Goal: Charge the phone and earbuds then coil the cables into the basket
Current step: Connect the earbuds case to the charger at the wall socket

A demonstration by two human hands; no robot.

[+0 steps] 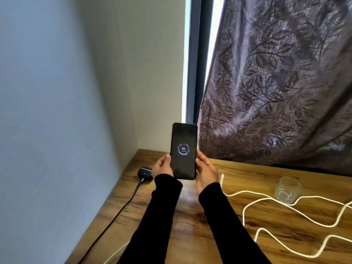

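Note:
A black phone (183,151) is held upright above the wooden table (209,225), its screen showing a charging ring with 98. My left hand (162,165) grips its left edge and my right hand (206,171) holds its right edge. A dark earbuds case (145,173) lies on the table at the left, with a black cable (118,212) plugged into it and running toward the near edge. A white cable (285,204) snakes over the table on the right; its plug end (222,178) lies free beside my right wrist.
A clear glass jar (288,190) lies on the table at the right, next to the white cable. A dark patterned curtain (276,82) hangs behind the table. A pale wall (57,111) borders the table's left side.

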